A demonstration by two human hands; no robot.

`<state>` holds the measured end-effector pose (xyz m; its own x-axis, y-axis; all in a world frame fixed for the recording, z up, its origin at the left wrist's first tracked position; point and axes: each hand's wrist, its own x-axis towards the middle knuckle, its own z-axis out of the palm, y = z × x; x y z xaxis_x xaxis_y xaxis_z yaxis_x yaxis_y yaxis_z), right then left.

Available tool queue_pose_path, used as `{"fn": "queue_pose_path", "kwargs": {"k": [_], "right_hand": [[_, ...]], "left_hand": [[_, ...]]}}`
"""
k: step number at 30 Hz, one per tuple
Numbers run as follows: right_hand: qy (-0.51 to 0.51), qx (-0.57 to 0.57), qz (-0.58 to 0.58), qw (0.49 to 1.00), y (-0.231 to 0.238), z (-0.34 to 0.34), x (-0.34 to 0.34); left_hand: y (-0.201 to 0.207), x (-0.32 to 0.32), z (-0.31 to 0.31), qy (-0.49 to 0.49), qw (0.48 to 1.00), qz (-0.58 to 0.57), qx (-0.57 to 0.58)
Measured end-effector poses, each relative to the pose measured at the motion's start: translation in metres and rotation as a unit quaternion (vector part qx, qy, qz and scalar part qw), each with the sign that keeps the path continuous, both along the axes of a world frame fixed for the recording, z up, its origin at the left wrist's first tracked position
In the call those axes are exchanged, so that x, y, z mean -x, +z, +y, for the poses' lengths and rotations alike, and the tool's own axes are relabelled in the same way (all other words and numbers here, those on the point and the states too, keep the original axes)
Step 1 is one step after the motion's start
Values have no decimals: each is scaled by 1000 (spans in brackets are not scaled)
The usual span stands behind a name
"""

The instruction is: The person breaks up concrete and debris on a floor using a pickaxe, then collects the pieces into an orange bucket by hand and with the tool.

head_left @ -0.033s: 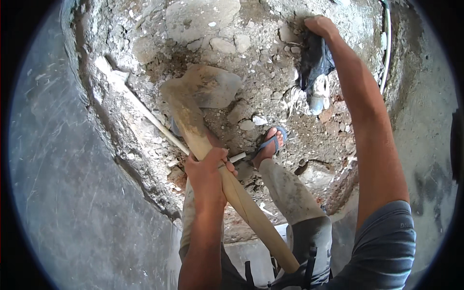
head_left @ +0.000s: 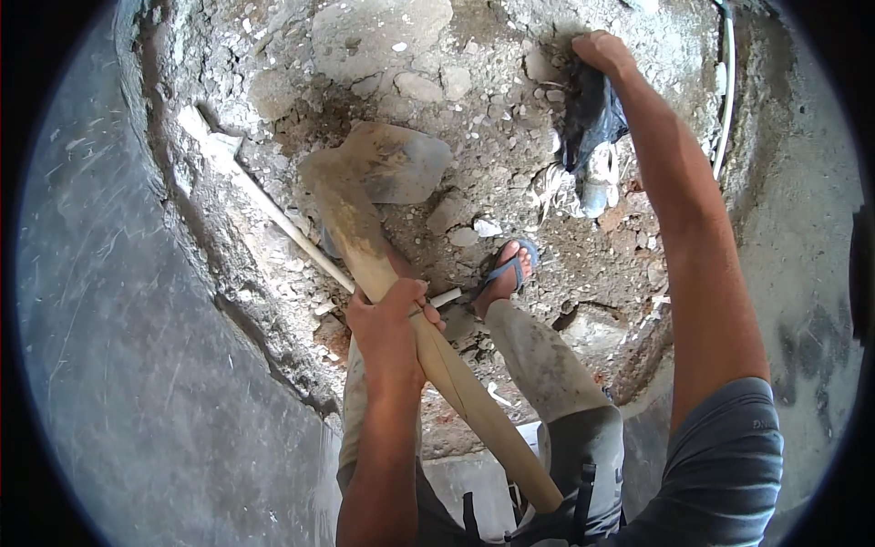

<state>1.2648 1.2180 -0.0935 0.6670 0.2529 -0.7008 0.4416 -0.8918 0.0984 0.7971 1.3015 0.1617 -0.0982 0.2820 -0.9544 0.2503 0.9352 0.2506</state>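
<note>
- wooden handle [head_left: 483,407]: tan, mud-brown toward 11 o'clock
- blade [head_left: 410,178], 11 o'clock: grey, brown blotches
- plastic bag [head_left: 584,117], 1 o'clock: black
- pipe [head_left: 292,228], 10 o'clock: white
- flip-flop [head_left: 508,267]: slate blue
- sleeve [head_left: 729,447], 4 o'clock: dark grey
- floor [head_left: 137,319], 9 o'clock: grey, pale scratches

white pipe [head_left: 292,228]: slanting, left | pale hose [head_left: 729,100]: upper right | grey floor [head_left: 182,365]: far left
</note>
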Motion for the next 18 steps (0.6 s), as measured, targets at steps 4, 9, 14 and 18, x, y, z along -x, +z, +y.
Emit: {"fn": "queue_pose_path", "kwargs": {"k": [4, 9, 14, 18], "right_hand": [[142, -173, -441, 869, 4, -19, 22], [-134, -383, 196, 893, 186, -29, 262], [-261, -209, 457, 824, 295, -73, 429], [-309, -515, 403, 691, 231, 18, 376]], "left_hand": [[-3, -5, 1, -5, 1000, -6, -24], [7, 8, 4, -58, 987, -7, -150], [15, -49, 39, -147, 940, 4, -308], [-26, -129, 130, -326, 854, -55, -401]]}}
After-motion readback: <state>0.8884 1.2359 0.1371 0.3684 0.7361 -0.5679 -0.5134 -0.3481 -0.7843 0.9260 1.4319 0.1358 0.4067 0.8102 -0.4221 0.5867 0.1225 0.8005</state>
